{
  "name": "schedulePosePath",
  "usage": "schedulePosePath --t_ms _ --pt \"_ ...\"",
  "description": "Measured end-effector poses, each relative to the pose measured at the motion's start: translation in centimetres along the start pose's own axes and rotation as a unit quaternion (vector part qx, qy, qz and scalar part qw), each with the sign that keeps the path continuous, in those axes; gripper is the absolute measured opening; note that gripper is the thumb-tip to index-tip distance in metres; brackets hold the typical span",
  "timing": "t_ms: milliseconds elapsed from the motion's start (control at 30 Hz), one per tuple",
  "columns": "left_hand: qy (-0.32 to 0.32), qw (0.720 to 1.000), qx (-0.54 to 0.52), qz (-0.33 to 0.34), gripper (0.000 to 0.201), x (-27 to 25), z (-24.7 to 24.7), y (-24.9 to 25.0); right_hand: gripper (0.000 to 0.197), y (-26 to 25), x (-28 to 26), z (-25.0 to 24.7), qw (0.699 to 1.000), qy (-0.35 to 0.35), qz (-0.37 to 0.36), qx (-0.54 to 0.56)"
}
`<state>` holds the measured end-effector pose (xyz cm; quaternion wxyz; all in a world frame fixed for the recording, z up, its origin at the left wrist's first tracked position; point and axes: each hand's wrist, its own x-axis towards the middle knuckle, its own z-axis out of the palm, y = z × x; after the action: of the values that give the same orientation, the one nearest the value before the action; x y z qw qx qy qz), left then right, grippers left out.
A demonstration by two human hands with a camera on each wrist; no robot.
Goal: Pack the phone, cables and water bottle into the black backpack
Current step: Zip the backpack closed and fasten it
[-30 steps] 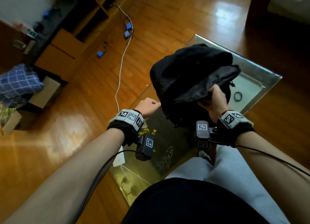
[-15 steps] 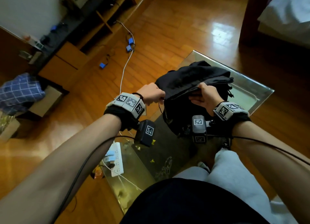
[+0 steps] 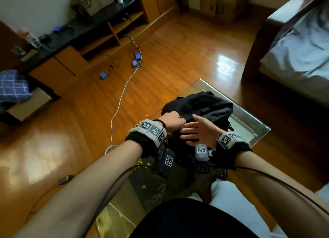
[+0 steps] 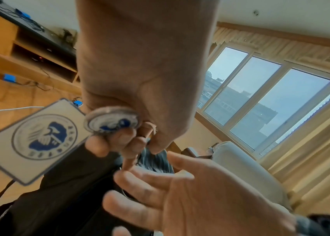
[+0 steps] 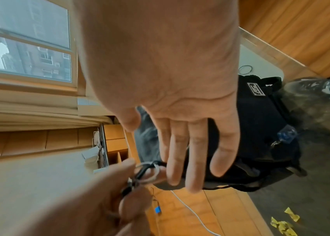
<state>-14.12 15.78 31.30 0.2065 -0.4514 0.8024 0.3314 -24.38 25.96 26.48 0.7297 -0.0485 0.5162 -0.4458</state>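
The black backpack (image 3: 204, 104) stands on the glass table (image 3: 249, 123) in front of me. My left hand (image 3: 173, 121) is at its top and pinches a zipper pull with a metal ring (image 5: 147, 173). A round badge (image 4: 112, 121) and a white card tag (image 4: 32, 140) hang from that pull. My right hand (image 3: 194, 132) is held flat with straight fingers against the bag, just right of the left hand, holding nothing. A clear bottle top with a blue label (image 5: 286, 135) shows at the bag's side. The phone and the cables are not in view.
A black ring (image 5: 245, 69) lies on the glass beyond the bag. Yellow scraps (image 5: 283, 223) lie under the glass. On the wooden floor to the left are a white cable (image 3: 121, 98) and small blue boxes (image 3: 136, 60). A bed (image 3: 299, 59) stands at the right.
My right hand has let go of the backpack's flap and straightened its fingers. The left hand has moved right along the bag's top until it meets the right hand. The bag's top now lies flatter.
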Motion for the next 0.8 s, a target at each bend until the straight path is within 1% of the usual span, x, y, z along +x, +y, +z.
schedulePosePath --t_ms 33,100,167,233,267,333,367,400,500,567,633,700,733,800 --pt "0.002 1.0 0.019 0.004 0.035 0.0 0.3 0.2 0.048 0.1 0.2 0.1 1.0 -0.005 -0.005 -0.009" --pt "-0.005 0.998 0.054 0.019 0.042 -0.3 0.8 0.5 0.041 0.0 0.6 0.2 1.0 0.007 -0.016 -0.014" --pt "-0.035 0.994 0.089 0.056 0.038 -0.6 1.5 0.3 0.029 -0.1 0.9 0.3 0.999 0.023 -0.024 -0.025" --pt "-0.072 0.986 0.106 0.104 0.035 -0.9 1.9 -0.1 0.018 0.0 1.2 0.5 0.997 0.058 -0.04 -0.044" --pt "-0.087 0.983 0.107 0.124 0.035 -0.9 1.9 -0.5 0.017 0.1 1.4 0.6 0.994 0.083 -0.053 -0.055" --pt "-0.098 0.979 0.1 0.146 0.034 -1.0 1.5 -1.2 0.023 0.2 2.0 0.7 0.985 0.128 -0.078 -0.083" --pt "-0.086 0.981 0.094 0.146 0.032 -1.0 1.2 -1.7 0.026 0.3 2.3 0.6 0.981 0.145 -0.082 -0.098" --pt "-0.061 0.985 0.083 0.139 0.032 -0.9 1.0 -2.3 0.027 0.4 2.6 0.5 0.978 0.159 -0.08 -0.109" --pt "0.047 0.99 0.064 0.112 0.027 0.0 0.8 -3.7 0.026 0.8 3.1 0.0 0.974 0.181 -0.07 -0.121" --pt "0.062 0.992 0.057 0.094 0.028 1.0 1.6 -4.3 0.027 1.1 3.1 -0.3 0.971 0.171 -0.078 -0.148" --pt "0.063 0.992 0.058 0.088 0.039 1.8 2.9 -4.3 0.032 1.5 2.9 -0.5 0.968 0.139 -0.099 -0.185" --pt "0.085 0.991 0.056 0.092 0.047 2.5 4.4 -4.1 0.032 1.6 2.6 -0.4 0.957 0.108 -0.117 -0.243" --pt "0.099 0.989 0.056 0.098 0.046 2.9 5.1 -3.9 0.031 1.5 2.4 -0.3 0.949 0.103 -0.125 -0.271" --pt "0.123 0.984 0.064 0.113 0.038 3.3 5.9 -3.5 0.029 1.2 2.3 -0.2 0.937 0.101 -0.137 -0.304"
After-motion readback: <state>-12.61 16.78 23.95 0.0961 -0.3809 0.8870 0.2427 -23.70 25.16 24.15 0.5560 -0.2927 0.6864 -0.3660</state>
